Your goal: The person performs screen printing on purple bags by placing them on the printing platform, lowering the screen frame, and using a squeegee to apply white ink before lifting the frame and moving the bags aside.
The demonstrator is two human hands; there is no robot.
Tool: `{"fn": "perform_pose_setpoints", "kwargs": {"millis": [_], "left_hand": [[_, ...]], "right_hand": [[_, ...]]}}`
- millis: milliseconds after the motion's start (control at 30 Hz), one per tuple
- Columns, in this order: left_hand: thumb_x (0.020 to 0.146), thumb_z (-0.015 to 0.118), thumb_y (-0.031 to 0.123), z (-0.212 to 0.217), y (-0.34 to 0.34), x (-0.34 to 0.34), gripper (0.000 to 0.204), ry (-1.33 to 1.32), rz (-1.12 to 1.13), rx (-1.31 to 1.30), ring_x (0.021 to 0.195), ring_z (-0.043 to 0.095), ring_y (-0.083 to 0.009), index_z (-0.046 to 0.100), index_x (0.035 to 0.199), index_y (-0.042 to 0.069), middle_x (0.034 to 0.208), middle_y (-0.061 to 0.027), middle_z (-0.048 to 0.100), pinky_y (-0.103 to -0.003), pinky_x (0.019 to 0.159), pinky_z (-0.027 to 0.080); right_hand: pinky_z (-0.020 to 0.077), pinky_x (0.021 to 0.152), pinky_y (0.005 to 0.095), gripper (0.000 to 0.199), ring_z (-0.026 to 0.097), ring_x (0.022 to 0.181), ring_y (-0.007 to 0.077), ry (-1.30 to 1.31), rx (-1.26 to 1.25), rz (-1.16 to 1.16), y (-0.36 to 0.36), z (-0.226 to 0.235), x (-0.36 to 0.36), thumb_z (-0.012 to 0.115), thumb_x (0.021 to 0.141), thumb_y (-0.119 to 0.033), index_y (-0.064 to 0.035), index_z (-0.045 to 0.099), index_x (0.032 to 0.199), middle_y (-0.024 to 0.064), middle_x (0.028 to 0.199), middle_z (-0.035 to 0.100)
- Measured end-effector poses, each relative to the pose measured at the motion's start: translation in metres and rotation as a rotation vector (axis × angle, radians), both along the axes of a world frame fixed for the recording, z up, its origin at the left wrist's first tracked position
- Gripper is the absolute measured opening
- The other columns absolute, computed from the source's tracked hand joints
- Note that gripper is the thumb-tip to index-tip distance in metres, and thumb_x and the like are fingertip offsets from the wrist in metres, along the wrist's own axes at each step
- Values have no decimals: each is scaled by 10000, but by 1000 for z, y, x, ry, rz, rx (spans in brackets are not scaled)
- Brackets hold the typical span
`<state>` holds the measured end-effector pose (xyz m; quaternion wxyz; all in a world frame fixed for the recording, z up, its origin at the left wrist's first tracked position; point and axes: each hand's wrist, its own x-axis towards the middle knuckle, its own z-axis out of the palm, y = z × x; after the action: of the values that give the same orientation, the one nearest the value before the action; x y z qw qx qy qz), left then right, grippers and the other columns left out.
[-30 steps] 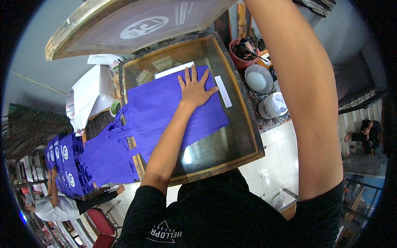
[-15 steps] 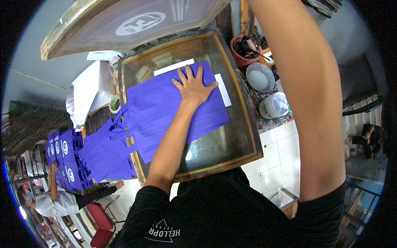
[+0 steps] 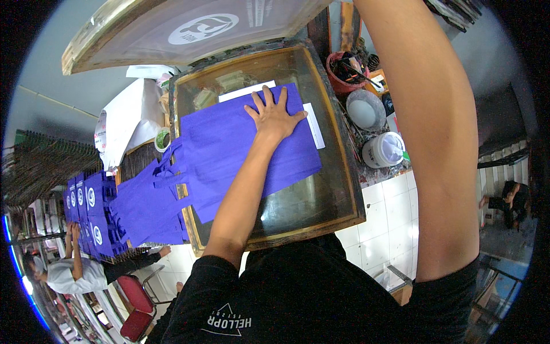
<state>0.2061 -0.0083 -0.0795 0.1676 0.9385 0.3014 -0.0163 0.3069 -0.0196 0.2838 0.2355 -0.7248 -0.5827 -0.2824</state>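
My left hand lies spread flat on a purple fabric bag, near its far right corner. The bag rests on a glass-topped table with a wooden frame, its handles trailing left. White strips lie by its far edge and right edge. Above the table, a wood-framed printing screen is tilted up, with a round white design on its mesh. My right arm reaches up past the top edge of the picture, so that hand is out of sight.
More purple bags lie to the left. Beyond them, printed bags are spread near a co-worker. A red chair stands lower left. To the right are a pink container, a bowl and a white tub.
The bag under my left hand has slid slightly toward the far strip and now overlaps part of it. My left hand stays flat on it. The view has shifted a little.
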Motion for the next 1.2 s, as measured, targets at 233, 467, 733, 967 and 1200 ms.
{"fn": "perform_pose_setpoints", "kwargs": {"millis": [233, 467, 733, 967, 1200], "left_hand": [[838, 569, 781, -5, 0, 0, 989, 11, -5, 5, 1542, 20, -513, 308, 1619, 233, 1697, -231, 83, -768, 1149, 40], [809, 578, 800, -7, 6, 3, 1092, -16, -24, -3, 1541, -14, -515, 260, 1630, 154, 1695, -247, 73, -760, 1145, -35], [1021, 560, 469, 101, 10, -84, 698, -1057, -105, -755, 1278, 571, -371, 424, 1492, -28, 1415, -278, 553, -462, 1070, 442], [1018, 626, 274, 50, -46, -261, 333, -920, 267, -1250, 705, 704, -208, 730, 934, -31, 835, -179, 750, -322, 700, 552], [983, 680, 272, 0, -65, -273, 309, -723, 483, -1267, 532, 622, -166, 679, 880, -19, 717, -137, 700, -283, 549, 486]], "right_hand": [[544, 874, 456, 343, 718, 963, 394, 35, -2, 41, -11, -3, -5, 772, 835, -332, -18, 799, 973, 239, 1003, 745], [550, 861, 457, 342, 722, 922, 392, 67, -24, 36, -20, -5, -17, 762, 864, -309, 17, 791, 963, 251, 990, 745], [562, 736, 440, 316, 716, 776, 321, 135, -165, -75, -62, -46, -58, 708, 924, -290, 18, 764, 968, 208, 856, 740], [493, 616, 439, 411, 649, 675, 329, 249, 6, 92, -132, -203, -121, 805, 813, -421, -32, 681, 773, 139, 723, 647], [496, 635, 428, 391, 661, 714, 323, 401, -350, 169, -145, -269, -133, 814, 795, -417, -48, 684, 799, 115, 734, 664]]}}
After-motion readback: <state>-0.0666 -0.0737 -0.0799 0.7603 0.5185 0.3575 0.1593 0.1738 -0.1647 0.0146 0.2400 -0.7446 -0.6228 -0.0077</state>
